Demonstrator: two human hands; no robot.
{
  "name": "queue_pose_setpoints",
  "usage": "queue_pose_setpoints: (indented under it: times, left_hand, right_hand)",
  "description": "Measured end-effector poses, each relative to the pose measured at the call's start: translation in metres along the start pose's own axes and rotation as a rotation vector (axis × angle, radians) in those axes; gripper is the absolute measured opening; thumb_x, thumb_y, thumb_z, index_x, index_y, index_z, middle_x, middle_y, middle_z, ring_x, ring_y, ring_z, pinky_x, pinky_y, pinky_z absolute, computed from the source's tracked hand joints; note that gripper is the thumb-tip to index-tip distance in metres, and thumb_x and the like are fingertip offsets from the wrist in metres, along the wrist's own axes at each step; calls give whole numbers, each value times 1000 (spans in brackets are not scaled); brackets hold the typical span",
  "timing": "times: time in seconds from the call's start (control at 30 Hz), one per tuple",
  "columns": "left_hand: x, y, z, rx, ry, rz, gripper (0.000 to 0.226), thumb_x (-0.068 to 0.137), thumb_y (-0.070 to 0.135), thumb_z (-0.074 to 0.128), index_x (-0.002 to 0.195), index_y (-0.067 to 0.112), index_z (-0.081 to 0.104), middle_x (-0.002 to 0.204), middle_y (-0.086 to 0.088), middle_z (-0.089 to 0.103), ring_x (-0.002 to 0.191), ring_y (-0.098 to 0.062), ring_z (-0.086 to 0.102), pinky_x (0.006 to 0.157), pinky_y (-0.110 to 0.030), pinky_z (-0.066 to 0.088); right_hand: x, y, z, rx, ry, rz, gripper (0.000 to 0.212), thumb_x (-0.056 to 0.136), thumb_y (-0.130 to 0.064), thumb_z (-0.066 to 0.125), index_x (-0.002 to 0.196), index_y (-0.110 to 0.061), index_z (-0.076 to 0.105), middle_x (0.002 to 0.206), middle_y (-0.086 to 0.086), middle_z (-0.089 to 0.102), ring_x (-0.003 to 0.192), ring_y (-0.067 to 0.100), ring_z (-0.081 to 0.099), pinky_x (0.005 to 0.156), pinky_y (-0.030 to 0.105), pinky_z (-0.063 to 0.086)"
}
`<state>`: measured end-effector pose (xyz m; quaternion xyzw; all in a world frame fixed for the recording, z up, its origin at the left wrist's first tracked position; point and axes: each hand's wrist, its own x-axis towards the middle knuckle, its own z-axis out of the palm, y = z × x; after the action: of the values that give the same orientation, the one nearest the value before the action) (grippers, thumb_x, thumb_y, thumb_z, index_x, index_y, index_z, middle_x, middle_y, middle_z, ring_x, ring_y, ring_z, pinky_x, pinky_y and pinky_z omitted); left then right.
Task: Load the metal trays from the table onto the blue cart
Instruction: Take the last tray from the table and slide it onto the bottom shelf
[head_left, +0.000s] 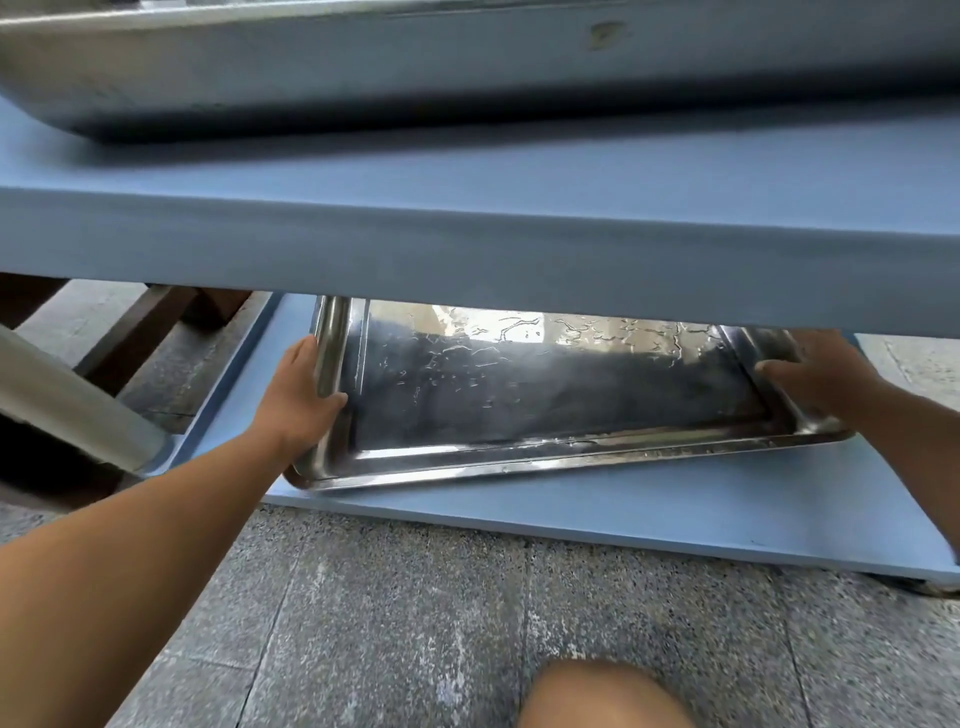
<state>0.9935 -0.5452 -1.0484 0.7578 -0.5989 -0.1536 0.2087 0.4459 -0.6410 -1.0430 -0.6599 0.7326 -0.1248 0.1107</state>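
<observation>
Lower blue cart shelf (623, 514), wet metal tray (545, 395) on it

Bare left hand (303, 397) and forearm (156, 525), bare right hand (826, 382); bare knee (605, 696)

Your tray (561, 395) lies on the cart's lower shelf (623, 509), askew to its front edge, its far end hidden under the upper shelf (467, 244) above. Your left hand (301, 395) holds the tray's left rim, your right hand (821, 379) its right rim. A second tray (363, 67) sits on the upper shelf. The post (67, 395) stands left of your left hand; the floor (415, 623) lies before the shelf, with your knee (602, 696) nearest you.
</observation>
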Motion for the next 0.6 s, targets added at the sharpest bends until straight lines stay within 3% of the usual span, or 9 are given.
queue_pose_setpoints:
  times: [0.13,0.2,0.37,0.47,0.6]
  left_hand:
    - [4,0,4,-1,-4,3,71,81,10,72,141,10,34,145,-11,38,132,-30,40,103,-34,33]
    - [1,-2,6,14,1,0,79,83,14,72,147,13,26,151,-7,32,137,-28,36,106,-35,32]
    - [-4,-9,4,33,-26,-19,87,84,19,71,152,16,16,158,-3,23,141,-28,33,110,-42,34]
    - [-6,-12,2,50,-40,-35,90,85,22,69,154,16,12,161,-2,17,144,-28,29,112,-42,32]
    - [-4,-13,1,35,-44,-10,86,86,21,68,153,17,14,159,-1,19,140,-30,35,110,-44,35]
  right_hand:
    - [-4,0,2,49,-6,40,16,80,-14,70,90,-2,67,91,24,66,88,34,60,73,36,39]
    - [-6,0,3,57,5,50,18,81,-14,70,90,0,67,92,24,66,84,30,57,71,33,34]
    - [-12,2,6,69,11,28,33,79,-12,74,107,3,64,107,28,65,103,42,60,79,38,40]
    - [-14,2,7,63,-19,46,45,78,-14,74,118,2,60,119,28,61,113,43,55,92,45,43]
    - [-16,3,8,63,-22,36,51,77,-14,74,123,0,57,127,27,55,119,42,50,95,47,40]
